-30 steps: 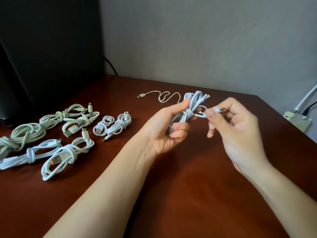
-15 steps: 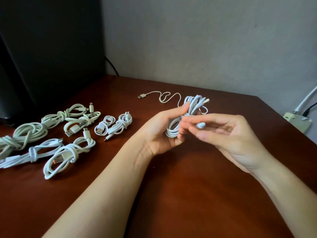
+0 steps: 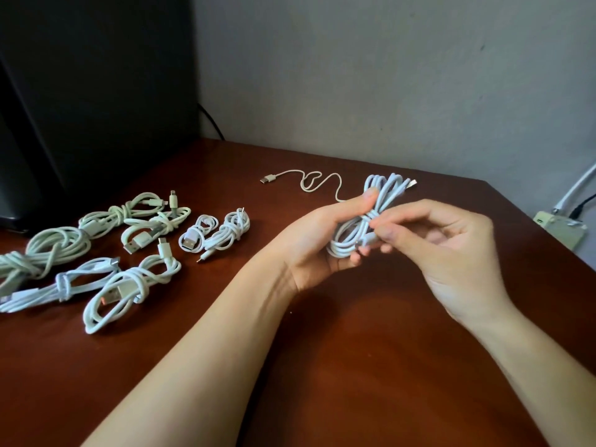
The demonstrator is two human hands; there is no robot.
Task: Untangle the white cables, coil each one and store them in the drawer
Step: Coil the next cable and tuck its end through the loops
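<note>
My left hand [image 3: 317, 241] grips a coiled white cable [image 3: 380, 201] above the wooden table [image 3: 338, 366], thumb across its upper loops. My right hand [image 3: 451, 243] pinches the plug end of that same cable against the coil's lower part. A loose tail of white cable with a USB plug [image 3: 267, 179] trails from behind the hands across the table toward the wall. Several coiled and tied white cables [image 3: 129, 250] lie in a group on the left of the table. No drawer is in view.
A large black object [image 3: 80, 91] stands at the back left with a dark wire behind it. A pale power strip [image 3: 559, 229] with plugged-in cords sits off the table's right edge. The grey wall closes the far side.
My right hand moved from holding the plug end out to the right to in against the coil, and its fingers now work the plug at the coil's lower part. The left hand kept its grip.
</note>
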